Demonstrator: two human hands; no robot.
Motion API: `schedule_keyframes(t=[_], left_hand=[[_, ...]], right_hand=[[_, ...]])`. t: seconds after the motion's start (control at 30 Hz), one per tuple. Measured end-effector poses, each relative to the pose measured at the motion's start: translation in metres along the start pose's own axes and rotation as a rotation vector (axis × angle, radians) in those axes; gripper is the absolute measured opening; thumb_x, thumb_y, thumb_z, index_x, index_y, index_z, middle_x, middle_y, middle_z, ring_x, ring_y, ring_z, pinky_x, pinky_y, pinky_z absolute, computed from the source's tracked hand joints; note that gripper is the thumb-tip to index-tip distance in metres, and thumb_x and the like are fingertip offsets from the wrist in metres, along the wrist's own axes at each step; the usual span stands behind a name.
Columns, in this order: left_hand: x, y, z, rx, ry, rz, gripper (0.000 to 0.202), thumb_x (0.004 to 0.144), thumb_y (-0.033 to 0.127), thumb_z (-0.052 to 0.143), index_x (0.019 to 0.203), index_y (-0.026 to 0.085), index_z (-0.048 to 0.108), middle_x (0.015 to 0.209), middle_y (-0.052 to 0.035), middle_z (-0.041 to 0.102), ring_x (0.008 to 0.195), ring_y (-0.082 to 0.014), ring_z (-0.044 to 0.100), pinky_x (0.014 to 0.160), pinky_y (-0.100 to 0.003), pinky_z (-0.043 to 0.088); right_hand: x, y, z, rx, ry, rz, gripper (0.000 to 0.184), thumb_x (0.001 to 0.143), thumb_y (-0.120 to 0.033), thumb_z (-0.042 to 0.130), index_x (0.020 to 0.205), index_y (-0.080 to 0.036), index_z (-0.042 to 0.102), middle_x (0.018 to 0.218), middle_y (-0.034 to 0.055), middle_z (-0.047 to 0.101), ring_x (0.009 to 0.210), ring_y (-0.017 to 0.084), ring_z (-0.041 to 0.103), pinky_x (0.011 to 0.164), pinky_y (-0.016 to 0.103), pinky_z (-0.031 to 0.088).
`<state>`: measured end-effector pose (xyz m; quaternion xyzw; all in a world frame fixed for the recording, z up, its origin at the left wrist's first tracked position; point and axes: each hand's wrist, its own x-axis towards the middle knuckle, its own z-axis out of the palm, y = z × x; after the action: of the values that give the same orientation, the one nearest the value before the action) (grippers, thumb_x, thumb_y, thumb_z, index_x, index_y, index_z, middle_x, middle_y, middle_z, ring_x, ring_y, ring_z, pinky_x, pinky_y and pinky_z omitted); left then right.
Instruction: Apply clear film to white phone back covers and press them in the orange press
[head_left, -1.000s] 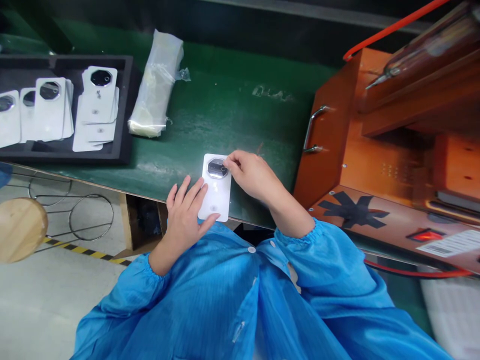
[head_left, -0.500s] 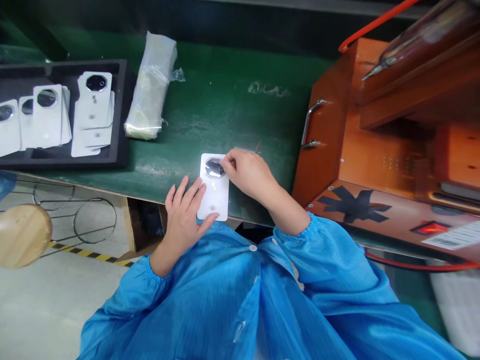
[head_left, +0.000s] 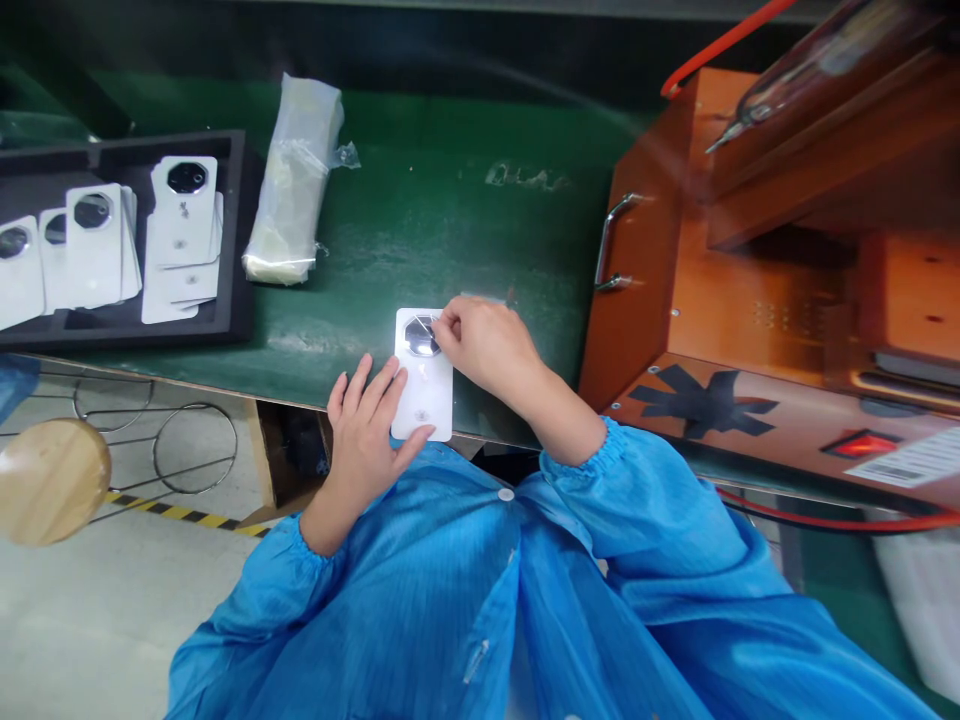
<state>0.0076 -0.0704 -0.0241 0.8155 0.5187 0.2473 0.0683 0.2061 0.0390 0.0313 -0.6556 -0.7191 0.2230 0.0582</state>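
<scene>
Green desk (head_left: 450,220), with a white panel (head_left: 422,400) lying flat near its front edge, dark window (head_left: 420,337) at the far end. Pressed along its left side by the left hand (head_left: 365,425), fingers spread open and not closed around anything. Touched at the window's right edge by the right hand (head_left: 487,340), grip closed in a pinch of thumb and forefinger; too small to tell on what. Crossed at the window by thin pale lines, perhaps a clear film partly lifted, perhaps only glare.

Judged to be partway through the fine handling there: panel already laid flat and steadied, pinch not yet let go.

To the left, a black tray (head_left: 238,240) with more white panels (head_left: 94,260) in overlapping stacks; impossible to tell whether finished or waiting. Just beside the tray, farther back than the panel, a creased plastic bag (head_left: 292,180). Near the right forearm, an orange machine (head_left: 637,270) with a metal handle (head_left: 609,240) and a red switch (head_left: 862,444), likely limiting elbow room. Off the desk at the left, a wooden stool (head_left: 52,482). Partly hidden behind the right fingertips, the window's right edge.
</scene>
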Motion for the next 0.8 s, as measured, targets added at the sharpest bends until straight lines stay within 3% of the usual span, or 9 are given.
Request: schedule_keyframes(t=[0.2, 0.33, 0.43, 0.5, 0.57, 0.67, 0.8], left_hand=[[0.0, 0.003, 0.0, -0.019, -0.018, -0.029, 0.069, 0.102, 0.058, 0.065, 0.16, 0.024, 0.053, 0.162, -0.0131, 0.059, 0.161, -0.0375, 0.041, 0.133, -0.056, 0.02], [0.0, 0.002, -0.002, -0.049, -0.048, -0.064, 0.068, 0.101, 0.058, 0.066, 0.159, 0.023, 0.055, 0.163, -0.0139, 0.058, 0.163, -0.0381, 0.037, 0.134, -0.059, 0.018], [-0.001, -0.003, -0.013, -0.198, -0.031, -0.106, 0.06, 0.108, 0.055, 0.054, 0.159, 0.024, 0.054, 0.168, -0.0148, 0.052, 0.162, -0.035, 0.041, 0.134, -0.059, 0.023], [-0.001, -0.009, -0.024, -0.371, 0.034, -0.201, 0.053, 0.112, 0.049, 0.044, 0.158, 0.025, 0.057, 0.17, -0.014, 0.049, 0.159, -0.031, 0.046, 0.132, -0.054, 0.031], [0.003, -0.016, -0.033, -0.522, 0.095, -0.343, 0.048, 0.112, 0.047, 0.045, 0.151, 0.026, 0.062, 0.164, -0.0122, 0.056, 0.153, -0.0295, 0.053, 0.131, -0.051, 0.036], [0.023, -0.022, -0.043, -0.639, 0.118, -0.476, 0.045, 0.104, 0.05, 0.061, 0.144, 0.028, 0.067, 0.146, -0.0087, 0.07, 0.135, -0.03, 0.067, 0.123, -0.049, 0.046], [0.065, 0.001, -0.064, -0.64, 0.179, -0.434, 0.035, 0.096, 0.049, 0.073, 0.126, 0.03, 0.074, 0.118, -0.0027, 0.078, 0.102, -0.0247, 0.075, 0.094, -0.037, 0.061]], right_hand=[[-0.011, 0.003, -0.004, -0.039, 0.177, -0.017, 0.016, 0.102, -0.025, 0.058, 0.108, -0.015, 0.068, 0.103, 0.0144, 0.076, 0.091, 0.029, 0.069, 0.073, 0.035, 0.044], [-0.046, 0.003, -0.005, -0.021, 0.262, -0.161, 0.021, 0.108, -0.027, 0.049, 0.109, -0.016, 0.067, 0.103, 0.0137, 0.073, 0.094, 0.028, 0.068, 0.077, 0.037, 0.048], [-0.086, -0.001, 0.011, -0.058, 0.23, -0.384, 0.029, 0.107, -0.036, 0.058, 0.12, -0.013, 0.069, 0.118, 0.0184, 0.075, 0.106, 0.032, 0.07, 0.087, 0.043, 0.054], [-0.108, -0.005, 0.031, -0.093, 0.216, -0.519, 0.05, 0.101, -0.043, 0.071, 0.136, -0.008, 0.065, 0.139, 0.0232, 0.07, 0.127, 0.038, 0.066, 0.101, 0.049, 0.055], [-0.117, -0.009, 0.05, -0.156, 0.257, -0.607, 0.051, 0.101, -0.035, 0.072, 0.142, -0.006, 0.062, 0.147, 0.0234, 0.067, 0.138, 0.037, 0.062, 0.107, 0.049, 0.054], [-0.113, -0.009, 0.054, -0.24, 0.407, -0.688, 0.031, 0.108, -0.021, 0.058, 0.135, -0.008, 0.068, 0.135, 0.0199, 0.074, 0.13, 0.03, 0.069, 0.1, 0.042, 0.057], [-0.13, 0.01, 0.009, -0.184, 0.799, -0.786, 0.021, 0.108, -0.025, 0.061, 0.115, -0.015, 0.077, 0.122, 0.0095, 0.081, 0.115, 0.021, 0.075, 0.095, 0.033, 0.059]])
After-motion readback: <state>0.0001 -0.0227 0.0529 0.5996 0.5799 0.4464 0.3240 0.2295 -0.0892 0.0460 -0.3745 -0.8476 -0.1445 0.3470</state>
